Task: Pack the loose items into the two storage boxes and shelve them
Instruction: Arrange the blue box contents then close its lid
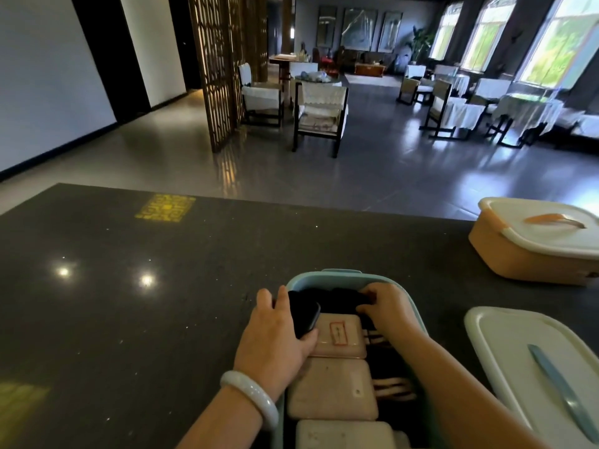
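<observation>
A pale blue storage box [324, 277] stands open on the dark counter in front of me. Inside lie three pink flat packets [334, 387] in a row, with dark items and striped pieces to their right. My left hand [278, 335] grips a black flat case [304, 315] at the box's far left. My right hand [387, 307] pinches a dark item [343, 294] at the far end of the box. The box's white lid with a blue handle [531, 361] lies to the right. An orange storage box [531, 251] with its white lid on stands at the far right.
The dark speckled counter [146, 303] stretches to the left and ahead, with its far edge toward a tiled hall. Chairs [319, 115] and covered tables stand in the hall beyond.
</observation>
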### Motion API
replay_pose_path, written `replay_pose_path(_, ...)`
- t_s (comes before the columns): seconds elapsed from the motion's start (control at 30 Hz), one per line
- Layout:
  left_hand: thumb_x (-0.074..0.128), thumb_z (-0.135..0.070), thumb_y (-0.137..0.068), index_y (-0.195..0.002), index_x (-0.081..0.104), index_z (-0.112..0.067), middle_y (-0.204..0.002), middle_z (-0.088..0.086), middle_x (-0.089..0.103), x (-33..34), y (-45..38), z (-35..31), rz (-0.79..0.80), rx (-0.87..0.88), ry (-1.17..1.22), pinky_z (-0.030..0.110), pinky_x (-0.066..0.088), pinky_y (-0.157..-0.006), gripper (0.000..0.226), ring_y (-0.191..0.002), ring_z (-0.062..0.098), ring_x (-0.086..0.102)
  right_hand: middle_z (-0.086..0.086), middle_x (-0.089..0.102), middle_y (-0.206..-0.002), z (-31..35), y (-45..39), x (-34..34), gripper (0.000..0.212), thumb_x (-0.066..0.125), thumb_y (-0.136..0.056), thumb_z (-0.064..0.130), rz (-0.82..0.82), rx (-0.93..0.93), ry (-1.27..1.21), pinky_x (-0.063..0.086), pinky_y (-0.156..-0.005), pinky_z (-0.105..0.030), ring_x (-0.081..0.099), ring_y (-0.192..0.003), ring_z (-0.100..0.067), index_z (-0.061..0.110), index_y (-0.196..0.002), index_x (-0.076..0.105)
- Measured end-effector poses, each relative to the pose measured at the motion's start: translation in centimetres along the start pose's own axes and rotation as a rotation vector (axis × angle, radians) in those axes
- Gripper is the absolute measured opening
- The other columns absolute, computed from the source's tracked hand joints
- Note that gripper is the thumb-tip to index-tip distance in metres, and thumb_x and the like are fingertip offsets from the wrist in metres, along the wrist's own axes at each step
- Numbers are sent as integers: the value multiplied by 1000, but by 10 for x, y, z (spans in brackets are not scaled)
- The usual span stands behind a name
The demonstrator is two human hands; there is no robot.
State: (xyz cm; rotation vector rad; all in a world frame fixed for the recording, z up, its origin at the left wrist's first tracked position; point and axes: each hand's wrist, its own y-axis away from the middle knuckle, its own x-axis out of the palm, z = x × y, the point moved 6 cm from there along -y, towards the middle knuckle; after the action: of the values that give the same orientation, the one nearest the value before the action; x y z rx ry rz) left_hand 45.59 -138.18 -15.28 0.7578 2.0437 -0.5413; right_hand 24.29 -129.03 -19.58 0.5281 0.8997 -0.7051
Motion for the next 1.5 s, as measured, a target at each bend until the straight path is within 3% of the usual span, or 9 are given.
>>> replay_pose_path(0.23, 61, -53, -85, -151, 14, -24, -121, -4, 28, 0, 0, -1, 3, 4, -13, 22, 45, -87, 86, -104, 8, 46, 6, 62, -106, 9, 11, -12, 26, 69, -85, 21, -45, -16, -97, 48, -73, -19, 59, -86, -4, 24, -110, 62)
replay_pose_path(0.4, 59, -61, -83, -151, 11, -27, -119, -5, 25, -1, -1, -10, -7, 66, -23, 20, 44, -80, 89, -97, 5, 43, 13, 64, -96, 23, 24, -30, 20, 71, -83, 22, -78, -123, -240, 46, -67, -12, 61, -82, 2, 30, -99, 62)
replay_pose_path(0.53, 58, -63, -81, -149, 15, -27, -120, -8, 22, -2, -4, -30, -69, 207, 64, 19, 44, -79, 88, -98, 5, 42, 10, 72, -86, 43, 40, -28, 9, 62, -90, 31, 134, -172, -486, 54, -69, -21, 69, -78, -3, 33, -97, 67)
replay_pose_path(0.67, 62, -60, -81, -150, 17, -27, -123, -9, 24, 2, -10, -44, -36, 320, 145, 25, 49, -88, 89, -107, 6, 42, 9, 73, -86, 54, 51, -26, 12, 60, -91, 35, 268, -206, -569, 52, -62, -17, 70, -75, -9, 34, -95, 70)
replay_pose_path(0.87, 47, -50, -94, -151, 19, -24, -135, -1, 28, 3, -20, -11, -4, 172, 60, 26, 34, -102, 69, -118, 11, 31, 2, 72, -73, 33, 42, -58, 4, 68, -87, 22, 31, -169, -455, 51, -56, -23, 65, -59, -9, 25, -89, 70)
replay_pose_path(1.0, 42, -31, -101, -153, 7, -20, -148, 8, 27, 22, -17, 6, 190, -8, 193, 28, 39, -102, 64, -127, 19, 41, 12, 66, -80, 17, 35, -81, 7, 67, -87, 28, -88, -136, -158, 42, -56, -15, 62, -70, -2, 33, -90, 63)
replay_pose_path(1.13, 39, -16, -102, -153, -4, -24, -154, 7, 24, 28, -14, 8, 211, -38, 265, 30, 37, -103, 68, -133, 20, 39, 10, 60, -88, 7, 24, -78, 10, 65, -88, 29, -101, -112, 1, 40, -55, -15, 58, -76, -3, 30, -98, 62)
replay_pose_path(1.37, 37, -20, -102, -153, -9, -27, -157, 6, 15, 31, -14, 11, 212, -48, 236, 34, 30, -110, 69, -138, 19, 30, 3, 56, -107, -7, 12, -49, 37, 71, -82, 39, -107, -99, 194, 36, -74, -22, 44, -92, -8, 30, -116, 64)
replay_pose_path(1.5, 40, -22, -102, -153, -4, -29, -155, 3, 23, 33, -16, 16, 178, -56, 295, 29, 34, -104, 68, -135, 17, 35, 4, 43, -101, -10, 20, -43, 41, 74, -76, 46, -200, -107, 226, 35, -76, -24, 37, -94, -10, 37, -115, 65)
